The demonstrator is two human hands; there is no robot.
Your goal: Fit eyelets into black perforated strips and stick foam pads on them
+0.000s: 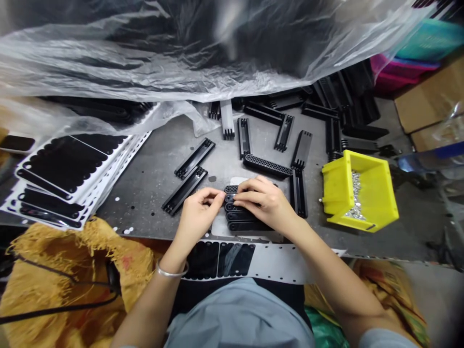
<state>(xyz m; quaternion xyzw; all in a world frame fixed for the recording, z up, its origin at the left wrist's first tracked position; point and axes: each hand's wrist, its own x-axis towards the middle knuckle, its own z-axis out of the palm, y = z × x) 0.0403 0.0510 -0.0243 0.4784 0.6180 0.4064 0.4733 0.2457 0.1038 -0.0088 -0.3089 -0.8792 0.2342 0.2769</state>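
The left hand (201, 215) sits at the left end of a stack of black plastic strips (250, 218) on a grey perforated metal table (145, 183), its thumb and fingertips drawn together, seemingly pinching a small piece, though the fingers hide it; the right hand (263, 202) lies over the stack's top, fingers pressed together, gripping the strips; a silver bangle (172, 270) circles the left wrist; more slotted strips (195, 158) lie scattered upper centre, with a lattice-faced bar (267, 166) just above the hands; a yellow plastic bin (358, 191) tilted at right holds small silver fasteners (355, 198); sheets of black pads (68, 166) on white backing lie at left; clear plastic sheeting (163, 53) hangs across the top; a yellow woven sack (72, 275) bunches lower left.
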